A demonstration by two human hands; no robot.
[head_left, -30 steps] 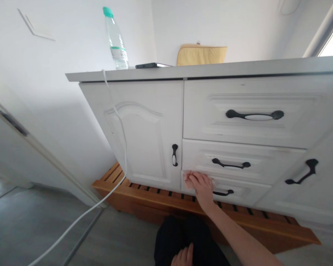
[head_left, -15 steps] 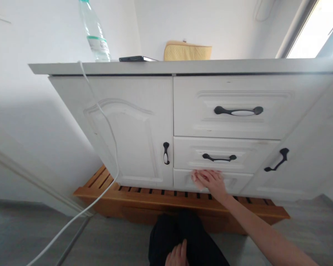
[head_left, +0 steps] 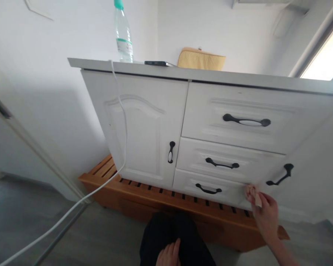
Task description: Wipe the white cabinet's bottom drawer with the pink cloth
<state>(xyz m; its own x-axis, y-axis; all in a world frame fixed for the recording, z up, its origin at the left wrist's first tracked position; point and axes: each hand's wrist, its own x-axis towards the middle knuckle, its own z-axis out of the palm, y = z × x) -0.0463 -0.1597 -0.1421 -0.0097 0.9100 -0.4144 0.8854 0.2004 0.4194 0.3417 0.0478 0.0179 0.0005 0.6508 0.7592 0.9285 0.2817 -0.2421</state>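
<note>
My right hand (head_left: 265, 212) is closed on a crumpled pinkish cloth (head_left: 251, 193), which touches the white cabinet front at the right end of the bottom drawer (head_left: 188, 181). That drawer's black handle (head_left: 208, 189) shows to the left of the hand. Above it are the middle drawer (head_left: 194, 151) and the top drawer (head_left: 199, 122), both closed and with black handles. My left hand (head_left: 169, 255) rests low in the view against my dark-clothed legs, its fingers partly visible and nothing seen in it.
An orange-brown slatted wooden bench (head_left: 144, 201) runs along the cabinet's foot. A white cable (head_left: 86, 197) hangs from the countertop (head_left: 211, 77) across the left door. On top stand a clear bottle (head_left: 124, 42), a dark phone (head_left: 156, 63) and a yellow padded item (head_left: 201, 60).
My right hand and the cloth have moved right along the bottom drawer, uncovering its handle. The camera view has tilted and shifted. My left hand stays on my legs.
</note>
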